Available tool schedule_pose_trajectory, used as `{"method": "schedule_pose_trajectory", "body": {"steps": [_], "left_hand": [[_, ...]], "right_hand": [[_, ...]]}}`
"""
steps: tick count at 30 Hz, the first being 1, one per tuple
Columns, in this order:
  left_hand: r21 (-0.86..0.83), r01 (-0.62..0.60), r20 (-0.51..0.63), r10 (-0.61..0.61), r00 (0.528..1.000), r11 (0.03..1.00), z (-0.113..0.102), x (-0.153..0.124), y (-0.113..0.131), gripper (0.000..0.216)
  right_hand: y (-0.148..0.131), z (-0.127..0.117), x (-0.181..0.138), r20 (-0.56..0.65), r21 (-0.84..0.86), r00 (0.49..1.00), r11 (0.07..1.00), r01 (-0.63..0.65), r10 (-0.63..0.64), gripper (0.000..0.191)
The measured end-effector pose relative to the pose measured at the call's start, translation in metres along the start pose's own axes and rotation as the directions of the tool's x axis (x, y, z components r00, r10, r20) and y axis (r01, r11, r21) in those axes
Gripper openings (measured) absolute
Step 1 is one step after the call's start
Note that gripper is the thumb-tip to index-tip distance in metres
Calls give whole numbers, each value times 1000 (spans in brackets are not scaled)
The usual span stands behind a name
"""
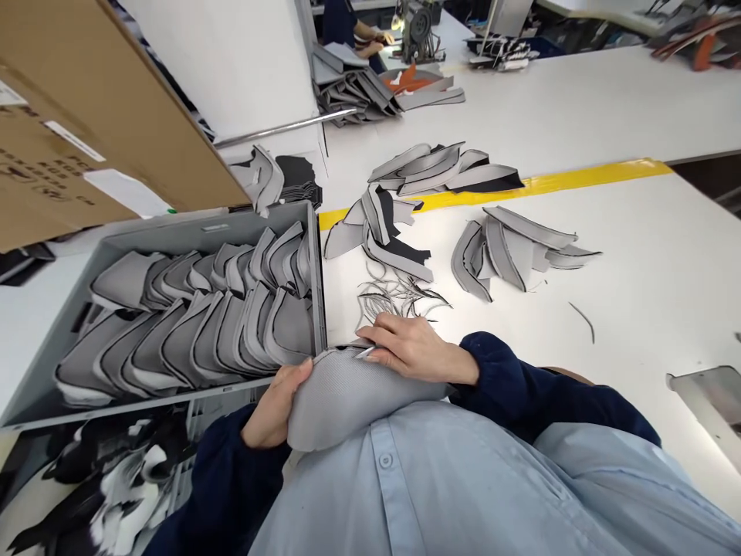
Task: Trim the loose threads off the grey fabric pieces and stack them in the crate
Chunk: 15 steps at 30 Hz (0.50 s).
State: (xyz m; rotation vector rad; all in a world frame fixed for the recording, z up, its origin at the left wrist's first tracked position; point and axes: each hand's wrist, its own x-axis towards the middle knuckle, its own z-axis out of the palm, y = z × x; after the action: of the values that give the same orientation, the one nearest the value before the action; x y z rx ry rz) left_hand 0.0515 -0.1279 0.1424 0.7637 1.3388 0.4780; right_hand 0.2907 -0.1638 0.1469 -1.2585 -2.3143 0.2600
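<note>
A curved grey mesh fabric piece lies against my front. My left hand grips its left end, the thumb on top near the upper edge. My right hand is closed round what look like scissors; only a silver pointed blade shows, and the fingers hide the rest. The blade touches the upper edge of the fabric piece. Just beyond my right hand sits a heap of thin trimmed strips on the white table.
To the left, a grey crate holds two rows of similar curved pieces. More grey pieces lie in piles across the table, near yellow tape. A cardboard box stands behind the crate. At the back, a person's hands are by a sewing machine.
</note>
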Motion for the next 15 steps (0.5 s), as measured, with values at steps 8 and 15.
{"method": "schedule_pose_trajectory", "body": {"steps": [8, 15], "left_hand": [[-264, 230, 249, -164, 954, 937, 24, -6, -13, 36], [-272, 201, 258, -130, 957, 941, 22, -5, -18, 43]], "right_hand": [[2, 8, -10, -67, -244, 995, 968, 61, -79, 40], [6, 8, -14, -36, -223, 995, 972, 79, -89, 43]]}}
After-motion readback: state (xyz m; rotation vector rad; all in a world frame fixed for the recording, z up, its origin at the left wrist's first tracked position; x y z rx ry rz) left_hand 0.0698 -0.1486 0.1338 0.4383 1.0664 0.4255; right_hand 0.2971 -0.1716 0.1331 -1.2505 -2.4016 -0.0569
